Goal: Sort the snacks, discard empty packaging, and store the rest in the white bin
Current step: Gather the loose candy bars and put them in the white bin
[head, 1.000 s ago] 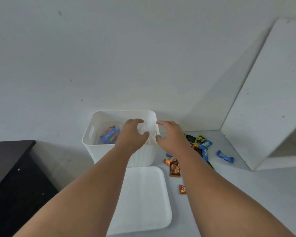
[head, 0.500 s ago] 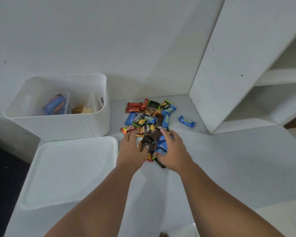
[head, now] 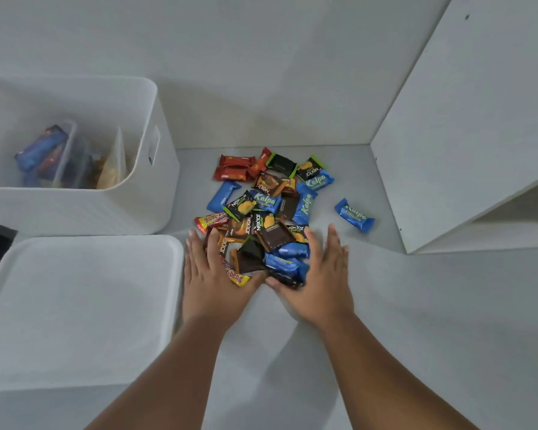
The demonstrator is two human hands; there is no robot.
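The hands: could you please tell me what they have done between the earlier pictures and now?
A second ago both hands were at the rim of the white bin. They then moved right and down to the snack pile. Now the left hand and right hand lie open, cupping its near edge, with no grip yet. The bin, the lid and the lone blue Kalpa packet appear unmoved.

Bin is white with fine ribbing on the outside, lid is plain white too. The surface is pale grey. Snack pile is a mix: blue wrappers with green lettering, black ones with green edges and orange fruit, red-orange bars, dark brown squares. One blue wrapper sits off alone.
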